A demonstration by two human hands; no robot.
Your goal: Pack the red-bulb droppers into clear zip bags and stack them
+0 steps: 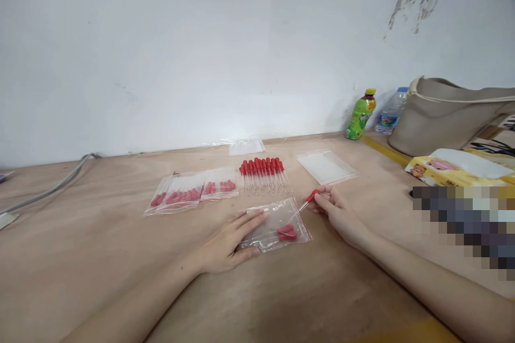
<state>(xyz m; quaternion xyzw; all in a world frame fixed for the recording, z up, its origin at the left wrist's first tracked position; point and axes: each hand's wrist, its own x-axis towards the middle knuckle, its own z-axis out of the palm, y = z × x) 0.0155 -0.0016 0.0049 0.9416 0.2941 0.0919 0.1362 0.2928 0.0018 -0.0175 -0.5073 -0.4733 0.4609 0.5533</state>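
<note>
My left hand [229,241] lies with fingers spread on the left part of a clear zip bag [273,214]. Red rubber bulbs [287,232] of droppers show inside that bag, near its right end. Between thumb and fingers, my right hand [336,211] pinches a dropper [311,196] by its red bulb. Its glass tube points left, with the tip at the bag's red-lined mouth; whether the tip is inside I cannot tell. Just behind the bag, a row of several red-bulbed droppers [263,167] lies side by side, tubes toward me.
Filled zip bags [179,193] lie to the left. Flat zip bags [325,166] lie at right and by the wall. A green bottle [361,115], a clear water bottle [391,111], a beige bin [446,118] and a tissue pack [454,166] stand right; a grey cable [60,187] runs left.
</note>
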